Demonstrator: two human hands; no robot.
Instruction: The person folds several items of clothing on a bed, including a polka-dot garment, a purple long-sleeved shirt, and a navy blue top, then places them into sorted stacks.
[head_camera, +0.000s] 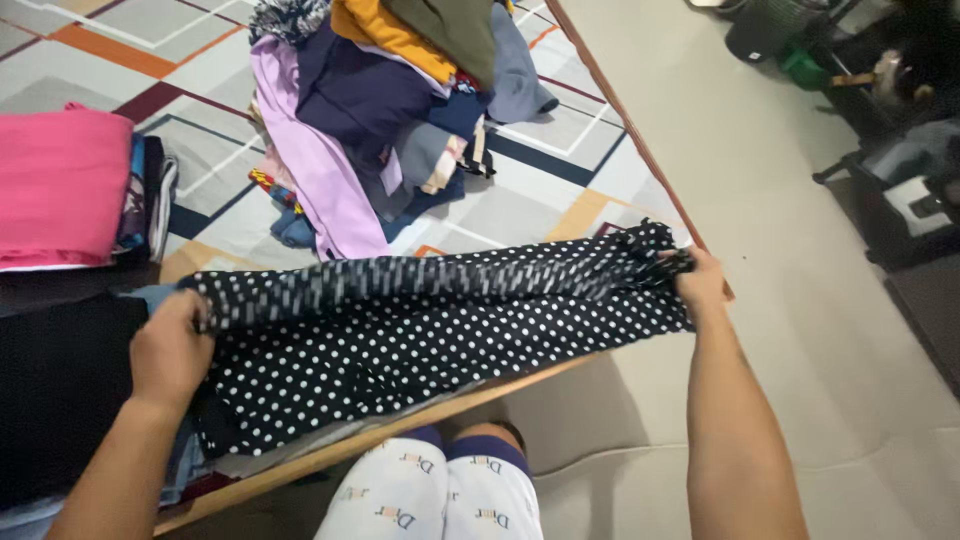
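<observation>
Nearest, a person's left hand (172, 352) and right hand (698, 282) each close on one end of a black polka-dot garment (430, 335), stretching it flat and taut above the patterned mat's (560, 130) wooden edge. Left, a folded pink cloth (60, 185) tops a neat stack. Beyond lies a loose heap of unfolded clothes (390, 100).

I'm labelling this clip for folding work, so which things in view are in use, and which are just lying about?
In use:
- black polka-dot garment, stretched between both hands
- left hand, closed on one end
- right hand, closed on the other end

Lying about:
- heap of mixed clothes
- folded pink cloth
- patterned rug
</observation>
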